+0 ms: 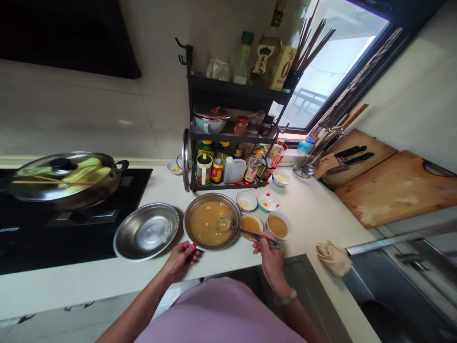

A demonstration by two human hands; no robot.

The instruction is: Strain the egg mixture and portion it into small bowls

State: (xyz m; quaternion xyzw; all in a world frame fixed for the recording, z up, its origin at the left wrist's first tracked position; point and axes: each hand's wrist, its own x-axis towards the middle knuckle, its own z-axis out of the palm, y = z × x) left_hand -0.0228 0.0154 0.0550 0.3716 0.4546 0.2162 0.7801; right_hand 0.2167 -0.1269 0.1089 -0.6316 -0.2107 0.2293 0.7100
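Note:
A metal basin of cloudy tan liquid with small pale bits stands on the counter in front of me. At its near left rim is my left hand, fingers curled and thumb against the edge, gripping it. My right hand is closed round the dark handle of a ladle, whose round bowl sits in the liquid. Close by on the right are a bowl of orange-brown liquid partly under the handle and another filled bowl. An empty metal basin lies to the left.
A lidded pan with green food and chopsticks on its lid occupies the stove at left. Behind the basins stands a black rack of bottles and jars. Small bowls, a cloth, and cutting boards are to the right.

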